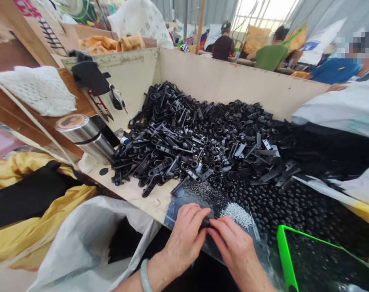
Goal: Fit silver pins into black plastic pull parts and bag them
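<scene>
My left hand (188, 229), below which a pale bangle circles the wrist, has its fingers closed round a small black part (206, 221). From the other side my right hand (231, 239) pinches the same part, the fingertips of both hands almost meeting. Most of the part is hidden by the fingers, so its exact kind cannot be made out. Just beyond the hands lie a heap of silvery pins (237, 215) and a spread of small dark metal pieces (199, 190) on a dark blue sheet (178, 205).
Black plastic handle-like parts (163, 150) and black rings (216, 146) pile up in a wooden-walled bin. Round black pieces (263, 207) lie right, beside a green-rimmed tray (283, 255). A steel flask (87, 136) stands left; white sacking (90, 239) hangs below. Several people sit beyond.
</scene>
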Demonstrator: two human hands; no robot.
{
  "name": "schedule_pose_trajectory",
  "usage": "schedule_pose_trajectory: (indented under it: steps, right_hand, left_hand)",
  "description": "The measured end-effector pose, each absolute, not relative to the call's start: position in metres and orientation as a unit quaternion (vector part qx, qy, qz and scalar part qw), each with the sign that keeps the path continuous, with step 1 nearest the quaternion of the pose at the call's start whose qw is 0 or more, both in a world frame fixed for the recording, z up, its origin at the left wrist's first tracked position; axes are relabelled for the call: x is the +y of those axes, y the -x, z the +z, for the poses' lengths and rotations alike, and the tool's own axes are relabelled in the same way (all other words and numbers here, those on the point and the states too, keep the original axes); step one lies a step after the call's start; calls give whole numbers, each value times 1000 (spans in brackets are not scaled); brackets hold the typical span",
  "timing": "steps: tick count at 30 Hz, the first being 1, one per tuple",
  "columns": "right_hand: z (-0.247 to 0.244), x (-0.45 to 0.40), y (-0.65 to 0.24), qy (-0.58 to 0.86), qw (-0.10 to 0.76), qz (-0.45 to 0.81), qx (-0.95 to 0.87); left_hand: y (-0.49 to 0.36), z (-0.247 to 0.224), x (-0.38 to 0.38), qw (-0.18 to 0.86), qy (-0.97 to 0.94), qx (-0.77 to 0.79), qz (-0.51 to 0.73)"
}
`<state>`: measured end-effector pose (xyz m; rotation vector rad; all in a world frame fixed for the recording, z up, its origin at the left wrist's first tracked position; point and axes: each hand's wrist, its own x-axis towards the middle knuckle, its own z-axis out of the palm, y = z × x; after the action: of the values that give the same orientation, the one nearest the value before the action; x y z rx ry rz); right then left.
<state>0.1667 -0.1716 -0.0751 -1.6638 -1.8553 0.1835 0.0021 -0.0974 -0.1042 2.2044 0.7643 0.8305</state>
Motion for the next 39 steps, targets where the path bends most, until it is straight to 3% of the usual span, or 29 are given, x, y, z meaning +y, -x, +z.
schedule_pose_trajectory:
  steps: [9, 13, 17, 28, 35, 39]
  right_hand:
    - [-92, -180, -160, 653, 360, -7, -667]
    - [-89, -190, -173, 640, 349, 38, -684]
    - [-81, -196, -203, 715, 352, 67, -601]
    - [-87, -162, -206, 733, 224, 20, -642]
    - [-81, -199, -227, 728, 300, 67, -612]
    - [-76, -207, -223, 720, 300, 78, -621]
  left_hand:
    - [-10, -102, -109, 383, -787, 286, 390]
    - [-14, -104, -104, 382, -790, 267, 399]
    - [-12, -105, -103, 381, -793, 264, 395]
    - [-15, -108, -103, 361, -809, 284, 367]
    - [-15, -110, -101, 341, -820, 259, 380]
    - [-14, -108, -100, 347, -820, 257, 376]
